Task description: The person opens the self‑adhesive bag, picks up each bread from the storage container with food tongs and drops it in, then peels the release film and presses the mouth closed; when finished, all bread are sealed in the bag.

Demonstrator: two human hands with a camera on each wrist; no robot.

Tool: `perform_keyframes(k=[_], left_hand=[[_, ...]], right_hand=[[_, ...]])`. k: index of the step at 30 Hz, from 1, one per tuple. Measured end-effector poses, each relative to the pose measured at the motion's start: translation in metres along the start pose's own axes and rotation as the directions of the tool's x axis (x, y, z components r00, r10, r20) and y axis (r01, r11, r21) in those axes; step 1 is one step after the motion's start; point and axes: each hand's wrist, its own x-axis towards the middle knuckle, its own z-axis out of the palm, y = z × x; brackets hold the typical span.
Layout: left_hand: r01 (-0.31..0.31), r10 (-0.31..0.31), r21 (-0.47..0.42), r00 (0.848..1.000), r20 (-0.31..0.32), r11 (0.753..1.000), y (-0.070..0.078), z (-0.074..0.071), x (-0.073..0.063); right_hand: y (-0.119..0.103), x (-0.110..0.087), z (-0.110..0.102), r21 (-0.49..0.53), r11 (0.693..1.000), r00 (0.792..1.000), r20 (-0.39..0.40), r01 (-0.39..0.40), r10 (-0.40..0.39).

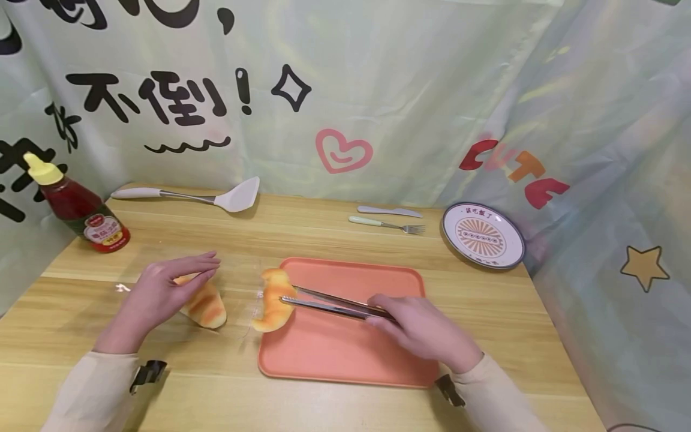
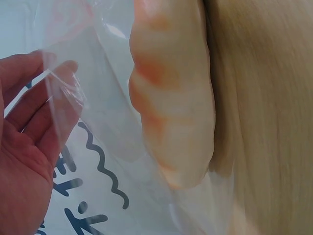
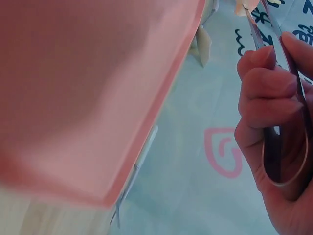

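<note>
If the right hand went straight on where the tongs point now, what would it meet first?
Most likely the croissant: the metal tongs in the right hand seem to reach it, though depth is unclear.

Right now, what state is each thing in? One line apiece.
Left hand: at the clear plastic, pinch unclear
Right hand: gripping tongs
Tongs: tips at the curved bread
Curved bread: overlapping the tray's left edge in head view
Long bread: lying, partly hidden
Clear plastic: loose
Tray: flat
Sauce bottle: upright, capped
Spatula: lying flat
Knife, fork: lying side by side
Plate: printed face uncovered
</note>
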Motion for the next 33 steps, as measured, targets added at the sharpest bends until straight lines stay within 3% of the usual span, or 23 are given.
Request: perform_keyframes(k=[8, 25, 33], left_hand=[[-0.015, 0.015, -0.002, 1.0, -0.01, 1.0, -0.003, 0.001, 0.0], [-0.006, 0.006, 0.008, 1.0, -0.003, 1.0, -0.001, 0.0, 0.0], [-0.013, 0.013, -0.008, 1.0, -0.001, 1.0, 0.0, -0.003, 0.0]], right_hand=[[-0.007, 0.018, 0.007, 0.029, 0.999, 0.998, 0.053, -0.029, 0.027], [-0.019, 0.048, 0.025, 0.013, 1.0, 0.998, 0.064, -0.011, 0.01], [-0.018, 0.051, 0.025, 0.032, 0.999, 0.997, 0.072, -0.007, 0.005]])
